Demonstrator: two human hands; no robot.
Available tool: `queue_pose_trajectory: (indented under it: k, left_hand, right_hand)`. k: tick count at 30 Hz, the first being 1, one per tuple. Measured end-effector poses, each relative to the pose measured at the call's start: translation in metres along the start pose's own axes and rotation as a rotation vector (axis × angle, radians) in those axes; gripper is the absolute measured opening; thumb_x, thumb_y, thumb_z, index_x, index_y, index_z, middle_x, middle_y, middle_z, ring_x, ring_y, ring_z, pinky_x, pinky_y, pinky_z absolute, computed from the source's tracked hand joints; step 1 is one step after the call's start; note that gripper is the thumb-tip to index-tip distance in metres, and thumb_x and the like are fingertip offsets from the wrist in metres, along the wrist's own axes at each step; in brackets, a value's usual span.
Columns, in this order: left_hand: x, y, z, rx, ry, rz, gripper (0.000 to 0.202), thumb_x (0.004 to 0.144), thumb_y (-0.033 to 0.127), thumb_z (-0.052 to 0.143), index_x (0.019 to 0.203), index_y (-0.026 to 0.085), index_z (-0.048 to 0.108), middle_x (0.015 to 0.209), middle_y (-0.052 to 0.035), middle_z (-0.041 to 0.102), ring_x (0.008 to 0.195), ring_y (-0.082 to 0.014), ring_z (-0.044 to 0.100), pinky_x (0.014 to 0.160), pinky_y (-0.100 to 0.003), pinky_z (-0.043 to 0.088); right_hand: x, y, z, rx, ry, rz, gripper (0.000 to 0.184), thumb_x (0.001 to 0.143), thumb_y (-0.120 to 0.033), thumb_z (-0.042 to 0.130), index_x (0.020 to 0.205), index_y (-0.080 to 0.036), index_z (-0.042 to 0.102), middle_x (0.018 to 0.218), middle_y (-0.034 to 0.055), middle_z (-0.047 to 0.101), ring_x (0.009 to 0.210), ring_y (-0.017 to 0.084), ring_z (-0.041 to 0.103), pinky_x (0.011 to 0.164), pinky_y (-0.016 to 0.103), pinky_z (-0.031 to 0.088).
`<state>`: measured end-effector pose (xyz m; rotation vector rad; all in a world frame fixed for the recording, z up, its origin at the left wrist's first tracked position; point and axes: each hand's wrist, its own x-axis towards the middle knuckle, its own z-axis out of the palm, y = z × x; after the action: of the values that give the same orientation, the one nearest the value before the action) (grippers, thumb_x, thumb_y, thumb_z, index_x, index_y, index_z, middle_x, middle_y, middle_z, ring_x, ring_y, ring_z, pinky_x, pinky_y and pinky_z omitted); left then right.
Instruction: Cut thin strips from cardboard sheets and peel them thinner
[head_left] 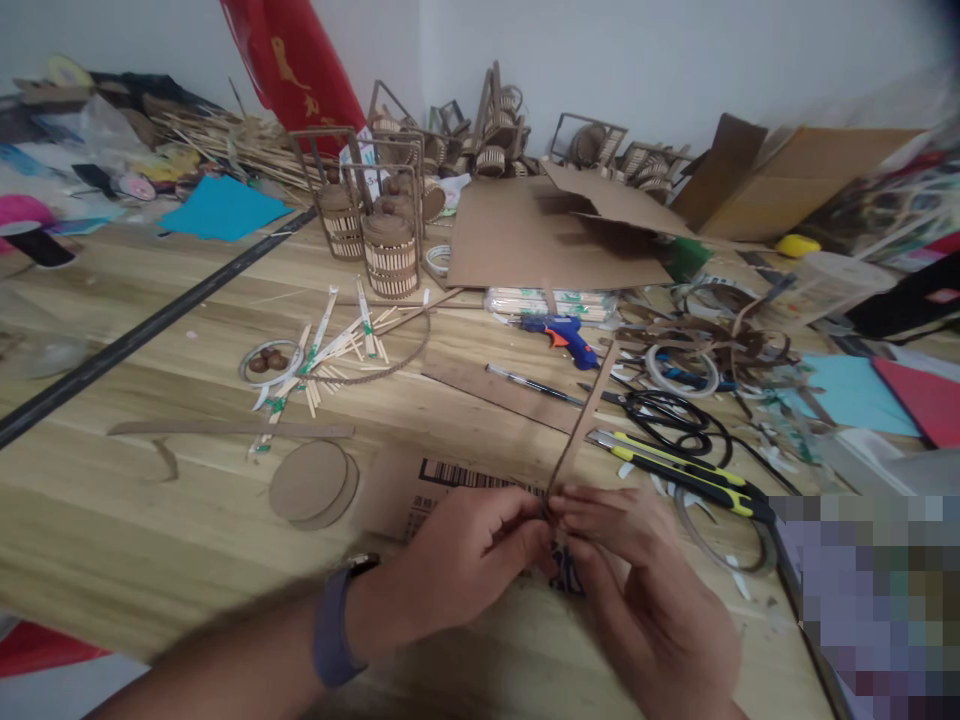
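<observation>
A narrow brown cardboard strip [583, 430] slants away from my fingers across the table. My left hand [472, 545], with a watch on its wrist, pinches the near end. Facing it, my right hand [645, 575] is closed at the same spot, fingertips almost meeting the left ones. The pinched end is mostly hidden by the fingers. Under the hands lies a printed cardboard piece [397, 490] with a barcode. Two round cardboard discs [309, 480] overlap to the left. A yellow-and-black utility knife [675, 470] rests beyond my right hand.
A blue glue gun [562, 335] and a pen [525, 382] lie ahead. Small slatted baskets with tall handles [390, 255] stand at the back left. Loose sticks [322, 350], brown beads [268, 360] inside a tape ring, flat cardboard [510, 240] and a black cable [675, 420] surround the work area.
</observation>
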<state>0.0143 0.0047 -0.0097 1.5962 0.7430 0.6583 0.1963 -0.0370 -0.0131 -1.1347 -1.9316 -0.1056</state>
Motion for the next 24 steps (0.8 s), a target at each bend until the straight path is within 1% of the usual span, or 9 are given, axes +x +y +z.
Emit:
queue_pose_trajectory:
  k: [3, 7, 11, 15, 18, 20, 21, 23, 24]
  left_hand:
    - [0.000, 0.000, 0.000, 0.024, 0.023, 0.013, 0.027, 0.099, 0.031, 0.047, 0.079, 0.018, 0.060, 0.075, -0.0020, 0.069, 0.070, -0.0152, 0.063, 0.064, -0.023, 0.042]
    - [-0.001, 0.001, 0.000, 0.045, 0.019, 0.012, 0.028, 0.098, 0.029, 0.047, 0.077, 0.017, 0.060, 0.074, -0.0030, 0.068, 0.068, -0.0157, 0.062, 0.063, -0.024, 0.042]
    - [-0.003, 0.004, -0.001, 0.130, -0.016, 0.096, 0.031, 0.097, 0.027, 0.046, 0.070, 0.018, 0.059, 0.070, -0.0026, 0.064, 0.069, -0.0154, 0.061, 0.064, -0.024, 0.041]
    - [-0.003, 0.004, -0.003, 0.165, -0.029, 0.183, 0.031, 0.097, 0.024, 0.046, 0.069, 0.018, 0.059, 0.070, -0.0016, 0.063, 0.069, -0.0138, 0.060, 0.067, -0.022, 0.040]
    - [-0.001, 0.003, -0.004, 0.223, -0.037, 0.227, 0.029, 0.097, 0.023, 0.046, 0.071, 0.018, 0.059, 0.071, -0.0010, 0.062, 0.069, -0.0134, 0.058, 0.066, -0.022, 0.039]
    - [-0.001, 0.003, -0.004, 0.270, -0.016, 0.242, 0.030, 0.097, 0.025, 0.046, 0.071, 0.018, 0.058, 0.068, -0.0005, 0.059, 0.067, -0.0138, 0.055, 0.064, -0.023, 0.037]
    - [-0.001, 0.003, -0.004, 0.267, -0.002, 0.229, 0.030, 0.097, 0.027, 0.048, 0.071, 0.018, 0.058, 0.068, -0.0002, 0.058, 0.067, -0.0141, 0.053, 0.063, -0.023, 0.036]
    - [-0.001, 0.003, -0.003, 0.189, 0.008, 0.155, 0.028, 0.096, 0.034, 0.052, 0.076, 0.018, 0.061, 0.069, 0.0001, 0.058, 0.066, -0.0141, 0.053, 0.060, -0.023, 0.036]
    - [-0.001, 0.003, -0.003, 0.131, 0.001, 0.105, 0.027, 0.096, 0.036, 0.053, 0.079, 0.017, 0.063, 0.071, -0.0002, 0.061, 0.066, -0.0141, 0.055, 0.059, -0.022, 0.037]
  right_hand:
    - [0.002, 0.002, 0.001, -0.107, -0.041, -0.061, 0.013, 0.102, -0.034, 0.057, 0.105, -0.024, 0.065, 0.096, 0.0060, 0.082, 0.089, 0.025, 0.077, 0.085, 0.044, 0.051]
    - [-0.001, 0.001, 0.002, -0.092, -0.045, -0.045, 0.009, 0.100, -0.023, 0.057, 0.103, -0.026, 0.066, 0.098, 0.0038, 0.083, 0.091, 0.024, 0.077, 0.090, 0.042, 0.047]
    - [-0.005, -0.001, 0.001, 0.017, 0.003, 0.075, 0.013, 0.098, -0.017, 0.057, 0.100, -0.026, 0.066, 0.092, 0.0013, 0.082, 0.089, 0.022, 0.077, 0.094, 0.040, 0.048]
    - [-0.002, -0.005, -0.001, 0.216, 0.064, 0.294, 0.011, 0.100, -0.027, 0.060, 0.094, -0.027, 0.069, 0.089, 0.0017, 0.081, 0.087, 0.020, 0.078, 0.078, 0.031, 0.060]
    - [0.001, -0.008, -0.002, 0.321, 0.109, 0.414, 0.016, 0.099, -0.031, 0.061, 0.087, -0.026, 0.071, 0.084, 0.0027, 0.081, 0.080, 0.019, 0.079, 0.067, 0.026, 0.063]
    - [0.000, -0.009, -0.002, 0.330, 0.120, 0.413, 0.016, 0.099, -0.029, 0.061, 0.087, -0.025, 0.071, 0.085, 0.0039, 0.081, 0.080, 0.020, 0.078, 0.067, 0.027, 0.064]
    - [-0.002, -0.009, -0.002, 0.323, 0.117, 0.390, 0.013, 0.099, -0.027, 0.061, 0.089, -0.025, 0.070, 0.087, 0.0041, 0.081, 0.083, 0.020, 0.078, 0.071, 0.029, 0.064]
    - [-0.007, -0.006, -0.001, 0.297, 0.103, 0.306, 0.008, 0.097, -0.021, 0.062, 0.096, -0.026, 0.069, 0.091, 0.0038, 0.081, 0.091, 0.021, 0.077, 0.083, 0.034, 0.062]
    - [-0.009, -0.005, -0.001, 0.277, 0.088, 0.260, 0.009, 0.097, -0.018, 0.062, 0.099, -0.026, 0.068, 0.094, 0.0037, 0.080, 0.094, 0.021, 0.076, 0.087, 0.036, 0.060]
